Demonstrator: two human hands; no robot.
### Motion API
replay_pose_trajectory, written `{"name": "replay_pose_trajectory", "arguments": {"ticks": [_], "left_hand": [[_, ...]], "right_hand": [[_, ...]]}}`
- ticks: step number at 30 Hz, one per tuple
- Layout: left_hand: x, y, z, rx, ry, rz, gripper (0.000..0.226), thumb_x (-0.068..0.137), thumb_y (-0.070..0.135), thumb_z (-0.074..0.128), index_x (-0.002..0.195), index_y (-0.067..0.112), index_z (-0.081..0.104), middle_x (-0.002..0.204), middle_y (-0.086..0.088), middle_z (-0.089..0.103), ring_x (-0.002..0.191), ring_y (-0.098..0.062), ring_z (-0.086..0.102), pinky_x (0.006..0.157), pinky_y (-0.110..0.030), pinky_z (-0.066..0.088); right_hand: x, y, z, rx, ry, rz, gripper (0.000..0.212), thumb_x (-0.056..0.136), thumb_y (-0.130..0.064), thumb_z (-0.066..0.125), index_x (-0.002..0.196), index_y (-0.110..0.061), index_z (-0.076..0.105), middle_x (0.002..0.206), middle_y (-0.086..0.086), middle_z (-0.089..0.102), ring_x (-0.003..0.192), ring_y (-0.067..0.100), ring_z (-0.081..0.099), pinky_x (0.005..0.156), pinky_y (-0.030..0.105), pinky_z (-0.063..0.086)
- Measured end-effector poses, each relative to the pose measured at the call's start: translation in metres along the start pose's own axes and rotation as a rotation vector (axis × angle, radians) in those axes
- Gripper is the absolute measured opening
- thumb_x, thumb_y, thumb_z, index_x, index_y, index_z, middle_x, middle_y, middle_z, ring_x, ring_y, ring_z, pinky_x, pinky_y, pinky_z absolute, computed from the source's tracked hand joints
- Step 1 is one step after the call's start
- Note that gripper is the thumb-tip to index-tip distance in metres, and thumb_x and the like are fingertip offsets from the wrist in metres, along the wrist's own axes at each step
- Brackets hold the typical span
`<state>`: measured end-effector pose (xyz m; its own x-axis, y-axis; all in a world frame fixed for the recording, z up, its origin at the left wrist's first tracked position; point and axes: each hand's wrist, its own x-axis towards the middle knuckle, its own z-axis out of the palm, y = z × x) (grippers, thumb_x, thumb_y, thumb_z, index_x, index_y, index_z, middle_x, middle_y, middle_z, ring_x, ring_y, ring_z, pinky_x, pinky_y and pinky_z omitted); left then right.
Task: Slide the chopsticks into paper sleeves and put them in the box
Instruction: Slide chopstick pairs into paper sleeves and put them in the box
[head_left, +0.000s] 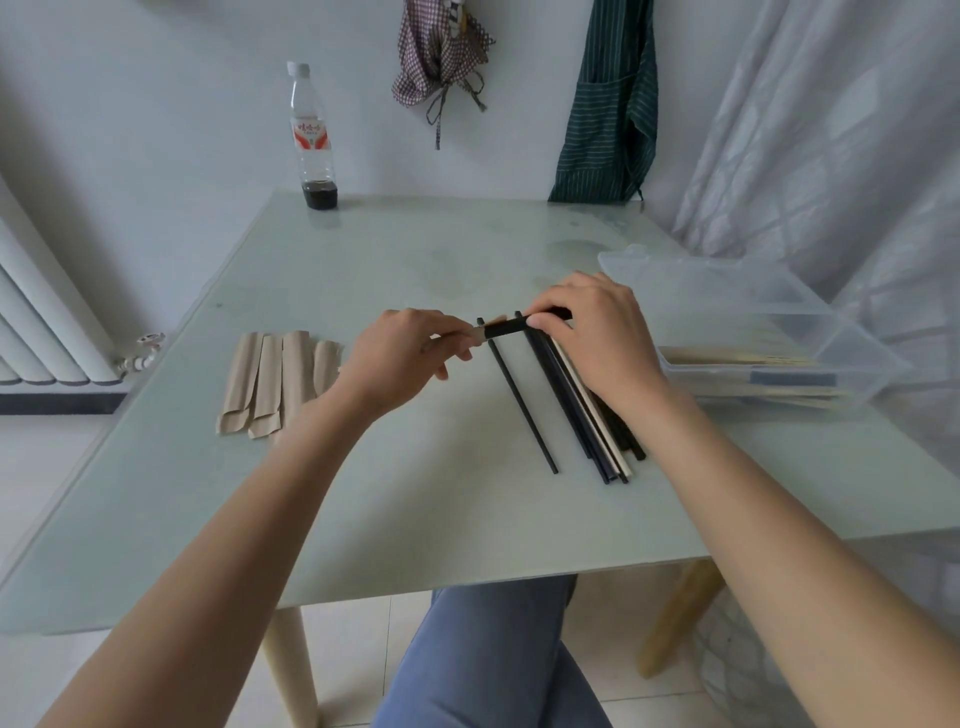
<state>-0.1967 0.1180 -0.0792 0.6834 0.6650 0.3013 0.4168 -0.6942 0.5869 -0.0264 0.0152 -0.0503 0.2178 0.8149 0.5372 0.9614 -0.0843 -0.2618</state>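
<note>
Head view shows the pair of black plastic chopsticks (511, 326) lying left-to-right between both hands, above the pale glass surface (363, 260). Right hand (592, 332) pinches their far end; left hand (400, 353) pinches the tan paper sleeve (480, 332) at the near tip. Chopsticks should travel leftward. The clear plastic box (753, 332) sits nearer the right hand.

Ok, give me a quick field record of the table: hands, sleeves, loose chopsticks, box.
left hand: pinches a paper sleeve end at table centre
right hand: grips black chopsticks, tips at the sleeve mouth
empty sleeves: flat row left of the hands
loose chopsticks: bundle under the right wrist, one black stick apart to its left
box: clear plastic, right table edge, sleeved pairs inside
bottle: upright, far side
</note>
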Motion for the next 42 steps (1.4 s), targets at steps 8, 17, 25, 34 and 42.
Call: {"name": "replay_pose_trajectory", "arguments": {"ticks": [8,17,25,34,42], "left_hand": [[0.014,0.055,0.008,0.063,-0.040,0.031,0.018,0.094,0.028,0.051,0.095,0.030,0.070,0.080,0.019,0.068,0.061,-0.004,0.065,0.067,-0.025,0.046],[0.064,0.142,0.048,0.257,-0.127,0.096,0.017,0.093,0.023,0.051,0.093,0.018,0.067,0.083,0.002,0.069,0.070,-0.016,0.063,0.068,-0.035,0.053],[0.118,0.193,0.112,0.237,-0.390,0.094,0.018,0.086,0.012,0.055,0.096,0.001,0.065,0.090,-0.012,0.068,0.083,-0.025,0.063,0.075,-0.035,0.053],[0.143,0.187,0.152,0.268,-0.438,0.103,0.019,0.079,-0.003,0.053,0.074,0.007,0.069,0.066,-0.007,0.060,0.078,-0.031,0.064,0.068,-0.033,0.051],[0.143,0.178,0.163,0.300,-0.399,0.043,0.018,0.081,0.006,0.057,0.092,0.013,0.070,0.092,-0.010,0.063,0.089,-0.032,0.060,0.062,-0.030,0.042]], "right_hand": [[-0.012,0.021,-0.030,0.050,0.006,0.039,0.015,0.088,-0.020,0.063,0.098,-0.014,0.074,0.088,0.006,0.064,0.087,0.020,0.054,0.075,0.029,0.041],[-0.021,0.085,-0.068,-0.026,-0.144,0.138,0.025,0.088,-0.012,0.061,0.112,-0.019,0.062,0.102,0.003,0.063,0.098,0.022,0.056,0.085,0.040,0.047],[-0.023,0.163,-0.105,-0.355,-0.351,0.318,0.024,0.085,-0.001,0.054,0.095,-0.019,0.068,0.093,0.007,0.061,0.085,0.030,0.058,0.067,0.033,0.047],[-0.025,0.209,-0.090,-0.309,-0.383,0.324,0.034,0.082,0.001,0.058,0.106,-0.022,0.064,0.101,0.008,0.066,0.094,0.028,0.062,0.082,0.037,0.049],[-0.014,0.214,-0.080,-0.219,-0.500,0.346,0.035,0.075,0.012,0.054,0.093,-0.013,0.070,0.098,0.012,0.066,0.088,0.029,0.063,0.077,0.037,0.054]]}}
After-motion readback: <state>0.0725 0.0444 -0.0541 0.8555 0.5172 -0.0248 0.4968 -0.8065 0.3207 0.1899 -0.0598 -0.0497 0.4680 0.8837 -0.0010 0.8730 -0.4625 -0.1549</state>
